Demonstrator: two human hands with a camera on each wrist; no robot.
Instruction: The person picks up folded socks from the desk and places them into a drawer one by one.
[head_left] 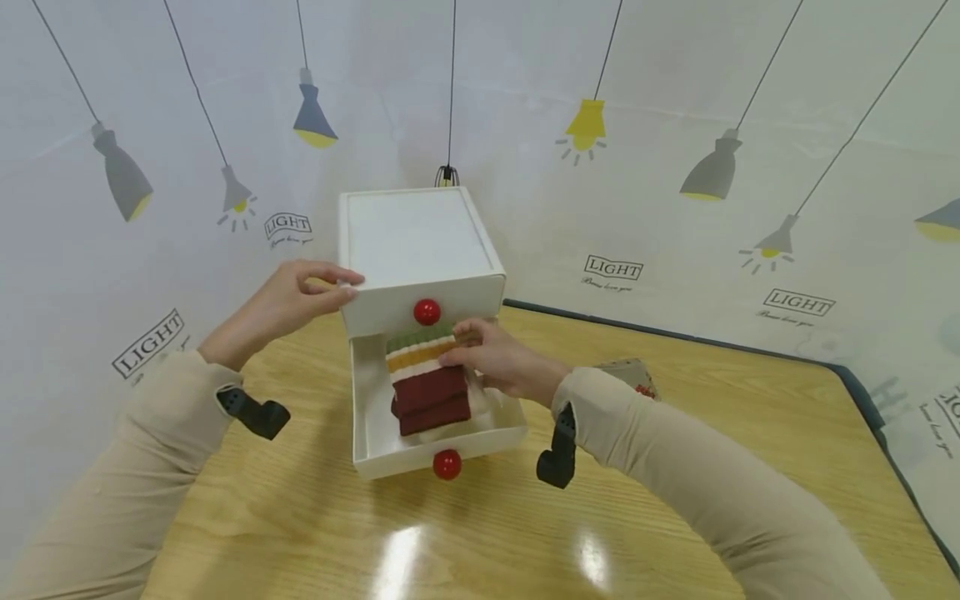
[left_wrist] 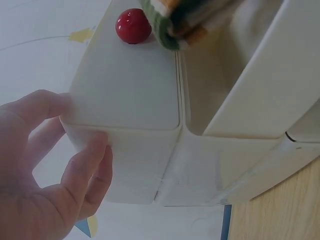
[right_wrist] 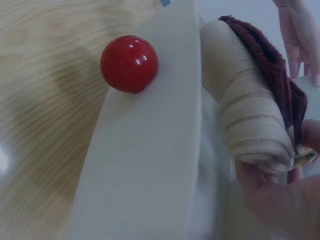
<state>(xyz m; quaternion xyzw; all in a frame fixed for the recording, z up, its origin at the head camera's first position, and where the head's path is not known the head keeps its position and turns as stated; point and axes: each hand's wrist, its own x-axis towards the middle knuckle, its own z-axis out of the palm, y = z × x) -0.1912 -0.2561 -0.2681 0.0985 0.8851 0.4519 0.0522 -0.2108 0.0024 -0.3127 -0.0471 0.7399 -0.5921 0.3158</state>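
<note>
A small white drawer box (head_left: pixel 408 233) stands on the table with its lower drawer (head_left: pixel 390 468) pulled out. My left hand (head_left: pixel 288 300) holds the box's upper front corner, its fingers on the top and side faces. Over the lower drawer, my right hand (head_left: pixel 504 358) grips folded socks. One sock (head_left: pixel 431 396) is maroon with a green, orange and white striped cuff. Against it lies a rolled cream sock (right_wrist: pixel 250 115), whose end meets my right fingers in the right wrist view. A red ball knob (head_left: pixel 427 312) marks the closed upper drawer, and another red knob (right_wrist: pixel 129 64) the lower one.
The box rests on a wooden table (head_left: pixel 300 500). A flat greyish item with red bits (head_left: pixel 633 377) lies to the right, partly hidden by my right sleeve. Behind the table hangs a pale sheet (head_left: pixel 525 225) printed with lamps.
</note>
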